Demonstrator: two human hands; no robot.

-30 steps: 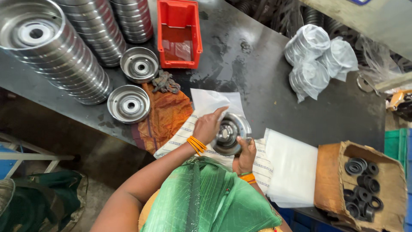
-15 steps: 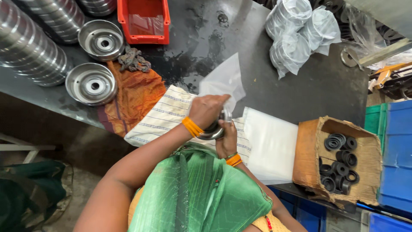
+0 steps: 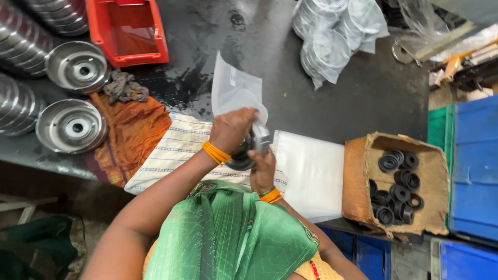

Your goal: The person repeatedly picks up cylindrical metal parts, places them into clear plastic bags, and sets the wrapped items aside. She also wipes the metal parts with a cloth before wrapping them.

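Observation:
My left hand [image 3: 234,129] is closed over the top of a round metal part [image 3: 250,150] held above a striped cloth [image 3: 166,150]. My right hand [image 3: 262,171] grips the same part from below. A clear plastic bag [image 3: 233,91] stands up just behind my left hand and touches the part; whether my fingers also pinch the bag is hidden. Both wrists wear orange bangles. A stack of flat clear bags [image 3: 311,171] lies right of my hands.
Two metal bowls [image 3: 70,124] [image 3: 78,67] and stacks of them [image 3: 18,46] sit at the left, by an orange cloth [image 3: 129,135]. A red bin [image 3: 127,31] is at the back, bagged parts [image 3: 332,36] behind, a cardboard box of black rings [image 3: 397,186] and blue crates [image 3: 474,171] to the right.
The view has shifted, so things slide left and up. My left hand has closed further over the metal part, and the clear bag now stands up more behind it.

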